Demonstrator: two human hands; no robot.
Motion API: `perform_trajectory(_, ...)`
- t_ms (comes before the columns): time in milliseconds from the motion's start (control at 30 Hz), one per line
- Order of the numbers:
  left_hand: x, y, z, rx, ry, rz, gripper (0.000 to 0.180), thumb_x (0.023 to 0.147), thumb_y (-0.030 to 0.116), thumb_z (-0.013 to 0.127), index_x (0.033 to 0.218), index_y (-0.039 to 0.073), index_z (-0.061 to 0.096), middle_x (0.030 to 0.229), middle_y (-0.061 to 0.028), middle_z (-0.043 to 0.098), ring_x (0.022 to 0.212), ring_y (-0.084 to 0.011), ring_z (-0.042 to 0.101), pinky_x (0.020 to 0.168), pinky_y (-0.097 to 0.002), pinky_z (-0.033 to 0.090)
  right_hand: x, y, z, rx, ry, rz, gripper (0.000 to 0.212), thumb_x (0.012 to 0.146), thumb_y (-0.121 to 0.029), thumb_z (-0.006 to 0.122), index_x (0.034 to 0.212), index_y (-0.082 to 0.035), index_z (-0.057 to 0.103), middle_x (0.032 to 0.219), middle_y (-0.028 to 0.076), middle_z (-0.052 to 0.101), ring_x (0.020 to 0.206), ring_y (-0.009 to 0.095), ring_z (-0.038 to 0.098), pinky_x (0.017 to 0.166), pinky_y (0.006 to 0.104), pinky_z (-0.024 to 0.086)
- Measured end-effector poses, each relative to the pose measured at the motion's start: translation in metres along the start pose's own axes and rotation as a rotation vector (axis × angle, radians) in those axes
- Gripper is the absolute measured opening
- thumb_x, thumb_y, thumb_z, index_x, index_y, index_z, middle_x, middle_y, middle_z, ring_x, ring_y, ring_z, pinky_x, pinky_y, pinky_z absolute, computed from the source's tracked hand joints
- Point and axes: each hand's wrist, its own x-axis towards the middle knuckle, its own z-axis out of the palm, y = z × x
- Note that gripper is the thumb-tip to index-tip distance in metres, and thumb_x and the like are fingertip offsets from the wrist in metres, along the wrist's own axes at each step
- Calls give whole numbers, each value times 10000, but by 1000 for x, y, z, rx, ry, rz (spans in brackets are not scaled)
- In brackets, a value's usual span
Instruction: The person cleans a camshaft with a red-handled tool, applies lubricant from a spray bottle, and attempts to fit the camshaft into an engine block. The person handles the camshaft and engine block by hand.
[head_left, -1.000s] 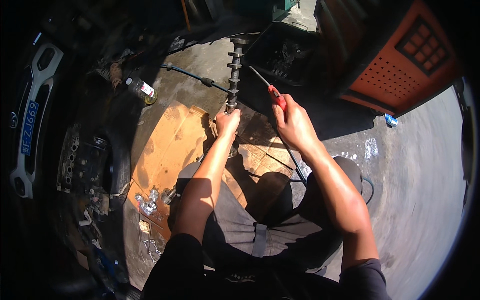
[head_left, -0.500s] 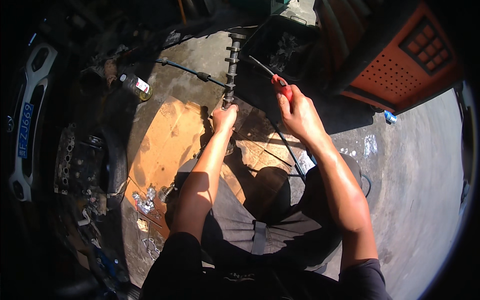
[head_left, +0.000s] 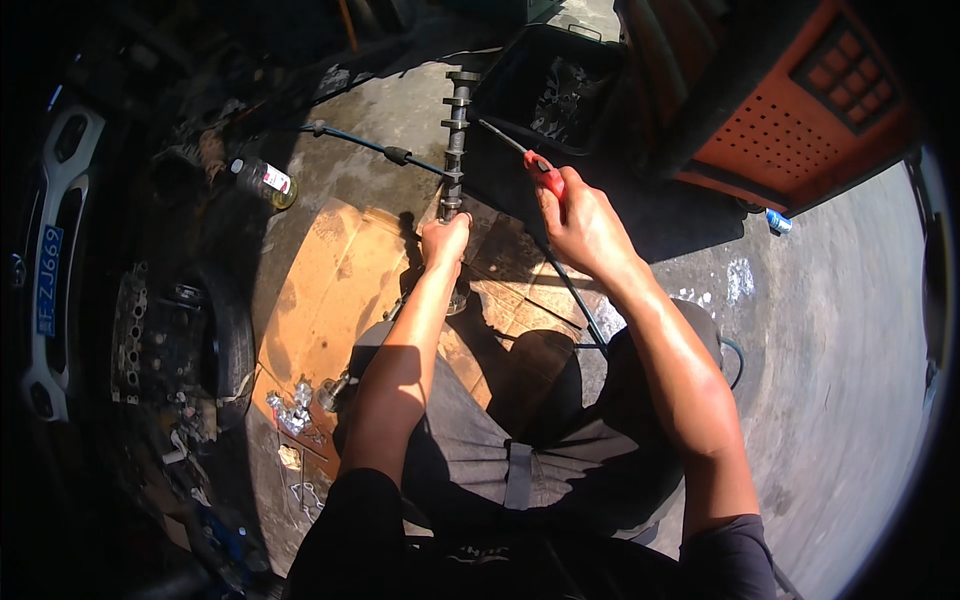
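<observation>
A metal camshaft (head_left: 456, 140) stands out from my left hand (head_left: 445, 240), whose fingers are wrapped round its near end. Its lobes show along the length pointing away from me. In my right hand (head_left: 588, 225) is a screwdriver (head_left: 543, 172) with a red handle, gripped in a closed fist. The blade slants up and left, its tip close beside the upper part of the camshaft; I cannot tell whether they touch. Below my hands a stained cardboard sheet (head_left: 330, 270) lies on the floor.
A black tray (head_left: 500, 95) with scraps stands ahead, beside an orange metal cabinet (head_left: 790, 130). A bottle (head_left: 265, 183), a dark hose (head_left: 355, 140) and a blue can (head_left: 778, 222) lie around. Left are an engine part (head_left: 130, 330), a tyre (head_left: 235, 350) and crumpled foil (head_left: 292, 408).
My right hand has moved a little left with the screwdriver, bringing the tip nearer the camshaft. The camshaft has shifted slightly left in the picture, and the whole view has turned a little.
</observation>
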Motion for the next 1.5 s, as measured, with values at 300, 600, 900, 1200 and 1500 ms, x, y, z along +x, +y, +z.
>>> perform_trajectory(300, -11, 28, -18, -252, -114, 24, 219, 738, 185, 694, 659, 31, 558, 538, -33, 521, 449, -123, 472, 432, -283, 354, 13, 12, -20, 153, 96, -2, 282, 987, -280, 551, 1100, -22, 571, 798, 232, 633, 791, 419, 638, 729, 424, 501)
perform_trajectory(600, -24, 62, -94, -695, -458, 49, 290, 813, 205, 621, 598, 145, 436, 513, -22, 467, 443, -166, 439, 584, -316, 430, -1, 56, 41, -293, -683, 80, 370, 972, -377, 560, 1050, -20, 619, 868, 240, 661, 834, 403, 629, 747, 445, 483)
perform_trajectory(900, -82, 58, -97, -527, -277, -24, 236, 770, 217, 659, 630, 89, 518, 531, -6, 500, 454, -96, 468, 430, -265, 360, -36, 119, 122, -469, -1379, 0, 585, 994, -566, 449, 1222, -51, 609, 1103, 190, 675, 996, 286, 635, 835, 409, 481)
perform_trajectory(1200, -52, 74, -155, -5, -8, 231, 408, 780, 422, 679, 806, 14, 678, 767, -151, 686, 793, -279, 687, 751, -385, 515, -36, 92, 103, -221, -970, -348, 326, 932, -258, 615, 1201, -79, 652, 906, 189, 698, 755, 360, 682, 666, 402, 522)
perform_trajectory(1500, 85, -43, -240, 621, -12, 150, 351, 761, 375, 701, 817, 28, 715, 766, -143, 700, 755, -260, 691, 711, -365, 514, -72, -32, 12, -550, -888, -112, 418, 981, -374, 546, 1293, -98, 590, 749, 208, 657, 729, 389, 649, 704, 453, 511)
